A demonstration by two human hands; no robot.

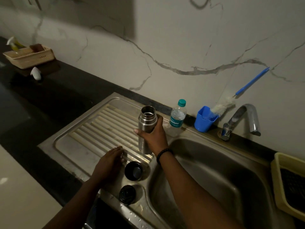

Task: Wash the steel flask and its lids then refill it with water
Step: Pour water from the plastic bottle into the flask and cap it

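Over the drainboard (92, 129), right hand (153, 133) fingers wrapped round open flask (146, 123), left hand (110, 161) flat, fingers released, beside two lids (133, 171).

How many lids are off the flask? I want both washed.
2. One lid lies on the drainboard beside the left hand; the other lid lies nearer the camera, at the basin's edge.

The sink basin (214, 171) is the landmark; the draining board (92, 129) lies left of it, bearing two lids (133, 171) near the basin's edge; the flask (146, 128) is held above that edge; a water bottle (177, 119), cup (203, 121) and tap (242, 119) stand behind the basin; a tray (277, 179) sits right.
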